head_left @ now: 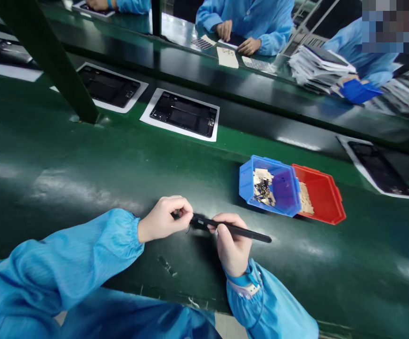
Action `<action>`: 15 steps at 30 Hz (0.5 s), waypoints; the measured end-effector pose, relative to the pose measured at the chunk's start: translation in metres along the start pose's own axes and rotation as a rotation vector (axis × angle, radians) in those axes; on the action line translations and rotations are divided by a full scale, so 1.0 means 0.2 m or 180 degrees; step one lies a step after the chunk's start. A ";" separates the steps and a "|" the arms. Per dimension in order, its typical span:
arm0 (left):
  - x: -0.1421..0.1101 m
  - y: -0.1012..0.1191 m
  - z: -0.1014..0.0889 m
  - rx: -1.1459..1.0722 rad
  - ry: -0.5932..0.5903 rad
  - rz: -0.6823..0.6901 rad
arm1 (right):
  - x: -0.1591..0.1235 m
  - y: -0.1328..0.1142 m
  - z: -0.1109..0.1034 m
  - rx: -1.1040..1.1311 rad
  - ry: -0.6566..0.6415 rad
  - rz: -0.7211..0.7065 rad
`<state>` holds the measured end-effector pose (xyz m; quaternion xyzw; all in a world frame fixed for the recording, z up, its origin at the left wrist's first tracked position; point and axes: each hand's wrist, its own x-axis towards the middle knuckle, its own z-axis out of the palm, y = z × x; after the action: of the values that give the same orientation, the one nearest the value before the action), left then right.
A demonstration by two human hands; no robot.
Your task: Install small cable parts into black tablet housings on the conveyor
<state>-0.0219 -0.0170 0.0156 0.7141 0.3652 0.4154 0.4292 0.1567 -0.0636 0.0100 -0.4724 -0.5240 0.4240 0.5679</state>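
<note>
My right hand (233, 240) is closed around a slim black stick-shaped tool (250, 232), which points left toward my other hand; its exact kind is not clear. A small dark part (200, 221) with a light patch is at the tool's left end, too blurred to name. My left hand (169, 217) is pinched, thumb against fingers, beside that dark part. What sits between its fingertips is mostly hidden. Both hands are above the green bench (119, 160). To the right of them stands a blue bin (285, 186) holding small metallic and beige pieces.
A red bin (326, 195) with beige pieces adjoins the blue one. Black tablet-like panels (185, 114) lie on white sheets along the conveyor edge. A green post (54, 61) rises at left. Across the line, co-workers' hands (249, 46) work near stacked panels (321, 68).
</note>
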 end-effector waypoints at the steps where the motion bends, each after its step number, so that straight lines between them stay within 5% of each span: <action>1: 0.00 0.00 0.00 -0.0019 0.0073 -0.0049 | 0.00 0.00 0.00 0.0019 0.0058 -0.0036; 6: -0.01 0.00 0.00 -0.0205 0.0347 -0.0040 | 0.01 0.00 0.00 0.0260 0.0368 -0.0047; 15: -0.02 0.00 0.01 -0.0020 0.0186 0.0246 | -0.02 -0.01 0.00 0.0065 -0.0072 0.0009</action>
<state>-0.0218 -0.0202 0.0144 0.7138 0.3484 0.4534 0.4043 0.1557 -0.0675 0.0110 -0.4625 -0.5253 0.4355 0.5662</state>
